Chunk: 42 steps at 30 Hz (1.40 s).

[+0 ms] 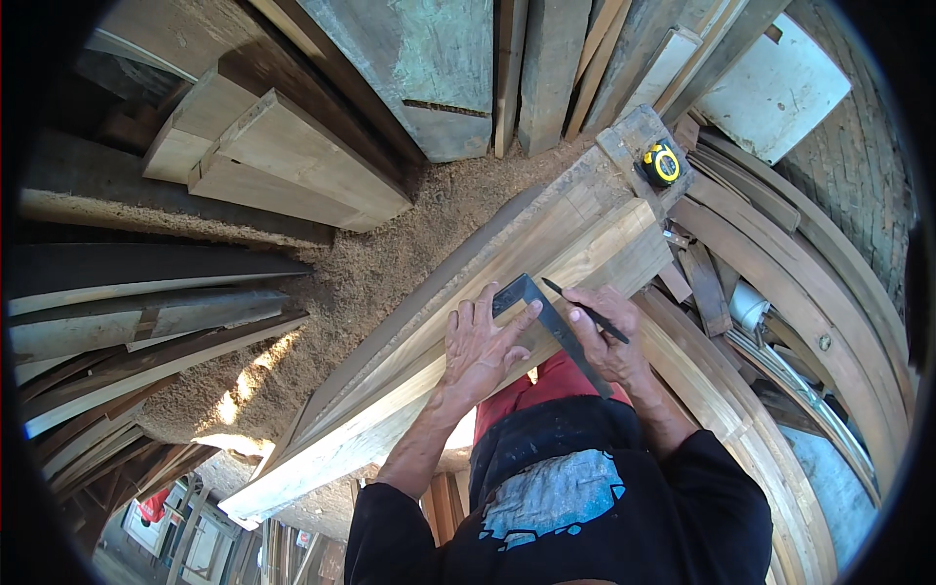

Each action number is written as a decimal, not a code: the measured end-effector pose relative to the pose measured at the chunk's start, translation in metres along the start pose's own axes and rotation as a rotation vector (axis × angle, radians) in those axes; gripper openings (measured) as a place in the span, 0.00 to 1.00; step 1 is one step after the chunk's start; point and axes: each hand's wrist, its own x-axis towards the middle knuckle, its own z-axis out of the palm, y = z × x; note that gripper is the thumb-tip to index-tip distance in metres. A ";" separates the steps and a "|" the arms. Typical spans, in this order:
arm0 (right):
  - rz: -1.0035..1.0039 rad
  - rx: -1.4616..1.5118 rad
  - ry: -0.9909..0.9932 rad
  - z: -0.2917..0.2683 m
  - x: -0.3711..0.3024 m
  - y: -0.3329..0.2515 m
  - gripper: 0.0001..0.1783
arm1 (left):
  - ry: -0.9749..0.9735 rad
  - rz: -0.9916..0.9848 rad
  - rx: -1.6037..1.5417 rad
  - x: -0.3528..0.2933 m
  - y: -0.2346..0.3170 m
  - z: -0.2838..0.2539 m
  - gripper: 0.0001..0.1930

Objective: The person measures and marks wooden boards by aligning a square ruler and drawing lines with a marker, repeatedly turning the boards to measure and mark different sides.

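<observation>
A long pale wooden beam (409,385) runs diagonally across the workbench in front of me. On it lies a dark carpenter's square (563,336), its long blade reaching back toward my body. My left hand (476,341) holds the square against the wood, fingers bent over its short arm and index finger pressing near the corner. Just right of the blade, my right hand (609,336) grips a thin black pencil (554,288). The pencil's tip points up and left, close to the square's corner; whether it touches the wood I cannot tell.
A yellow and black tape measure (662,164) rests at the bench's far end. Sawdust (380,258) covers the ground beyond. Stacked planks (292,161) stand at the left, upright boards (556,78) at the back, and curved timber pieces (790,283) at the right.
</observation>
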 end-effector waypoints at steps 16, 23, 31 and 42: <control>0.017 -0.172 -0.293 -0.050 -0.051 0.009 0.09 | -0.003 -0.005 0.008 0.000 0.002 -0.001 0.43; 0.100 -0.149 -0.256 -0.047 -0.053 0.010 0.07 | 0.012 0.002 0.011 -0.001 0.001 0.001 0.43; 0.006 -0.267 -0.184 -0.015 -0.038 0.016 0.08 | -0.018 0.024 -0.001 -0.011 -0.011 -0.002 0.42; -0.092 -0.291 -0.106 0.039 -0.033 0.019 0.23 | -0.048 -0.007 0.024 -0.016 -0.011 -0.006 0.35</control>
